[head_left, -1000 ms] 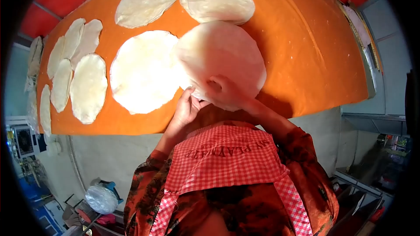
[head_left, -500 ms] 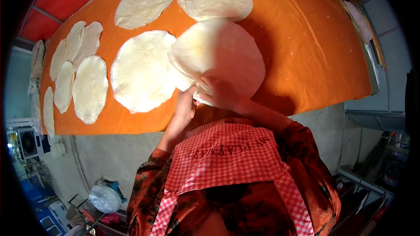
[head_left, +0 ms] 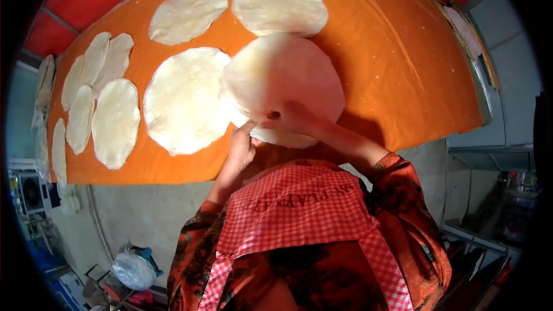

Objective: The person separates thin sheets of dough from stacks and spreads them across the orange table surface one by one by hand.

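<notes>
A stack of thin round flatbreads (head_left: pixel 276 63) lies before me at the front edge of the orange cloth. My left hand (head_left: pixel 242 145) pinches the stack's near-left rim, thumb on top and fingers underneath. Over the near part of the same stack is my right hand (head_left: pixel 296 120), its fingers curled onto the top sheet by a small dark gap. Shadow partly hides these fingertips. Below that hand, the edge of a lower sheet shows. Another large flatbread (head_left: pixel 185 101) lies flat at the left, touching or slightly under the stack.
Two more flatbread piles, one at the back left (head_left: pixel 190 14) and one at the back middle (head_left: pixel 280 7), lie on the orange cloth (head_left: pixel 397 80). Several smaller-looking flatbreads (head_left: pixel 116 124) lie at the far left. Boards or papers (head_left: pixel 469 40) stand along the right edge.
My right hand has shifted slightly away from the rim, onto the top sheet. The bunched edge there lies flatter, and more of a lower sheet shows. My left hand stays at the rim.
</notes>
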The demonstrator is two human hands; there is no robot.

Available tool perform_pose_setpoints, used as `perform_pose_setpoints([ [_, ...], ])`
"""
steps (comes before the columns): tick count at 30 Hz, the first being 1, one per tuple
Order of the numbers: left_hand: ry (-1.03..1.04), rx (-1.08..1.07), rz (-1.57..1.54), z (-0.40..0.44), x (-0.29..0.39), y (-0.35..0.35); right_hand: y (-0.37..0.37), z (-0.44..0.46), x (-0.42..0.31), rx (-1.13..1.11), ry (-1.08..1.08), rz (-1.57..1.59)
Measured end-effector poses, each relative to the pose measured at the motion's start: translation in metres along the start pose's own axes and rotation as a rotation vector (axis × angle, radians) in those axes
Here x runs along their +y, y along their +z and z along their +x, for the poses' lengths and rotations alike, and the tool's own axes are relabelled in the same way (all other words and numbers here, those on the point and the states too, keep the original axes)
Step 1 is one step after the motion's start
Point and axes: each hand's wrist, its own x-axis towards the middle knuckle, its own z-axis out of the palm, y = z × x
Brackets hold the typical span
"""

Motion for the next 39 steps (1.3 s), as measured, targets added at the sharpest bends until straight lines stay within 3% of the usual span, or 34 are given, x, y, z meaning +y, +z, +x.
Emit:
perform_pose_setpoints([
  [1, -0.020, -0.026, -0.037, 0.001, -0.002, -0.004, 0.001, -0.003, -0.002, -0.064, 0.033, 0.068],
  [4, -0.100, -0.113, -0.111, 0.004, -0.004, -0.015, 0.013, -0.009, 0.012, 0.115, -0.119, 0.096],
  [7, -0.099, -0.122, -0.158, 0.005, -0.005, -0.013, 0.023, -0.014, 0.018, 0.235, -0.135, 0.134],
  [10, -0.120, -0.119, -0.171, 0.011, -0.010, -0.020, 0.014, -0.019, 0.009, 0.198, -0.053, 0.095],
  [13, -0.120, -0.141, -0.121, 0.012, -0.009, -0.022, -0.011, -0.032, -0.021, 0.134, 0.165, 0.083],
  [19, -0.108, -0.235, -0.253, -0.009, 0.006, 0.001, 0.013, -0.022, 0.015, 0.533, -0.228, -0.036],
  [22, -0.042, -0.183, -0.184, -0.008, 0.003, 0.003, 0.015, -0.020, 0.031, 0.416, -0.338, -0.086],
  [28, -0.078, -0.148, -0.228, 0.010, -0.009, -0.016, 0.018, -0.019, 0.040, 0.394, -0.302, 0.017],
  [31, -0.021, -0.117, -0.044, 0.015, -0.009, -0.016, 0.017, -0.022, 0.029, 0.317, -0.250, 0.004],
  [34, 0.095, 0.177, 0.190, 0.010, -0.010, 0.001, 0.025, -0.034, 0.009, 0.316, -0.264, 0.009],
  [35, 0.021, 0.182, 0.249, 0.007, -0.004, 0.008, 0.027, -0.034, 0.003, 0.330, -0.255, -0.004],
  [36, 0.084, 0.082, 0.223, 0.004, -0.002, 0.016, 0.029, -0.027, 0.001, 0.340, -0.246, -0.005],
  [37, 0.093, 0.128, 0.187, -0.001, 0.000, 0.023, 0.046, -0.010, 0.017, 0.238, -0.104, -0.163],
  [39, 0.061, 0.176, 0.181, 0.001, -0.001, 0.014, 0.007, -0.008, 0.024, 0.371, 0.040, 0.076],
])
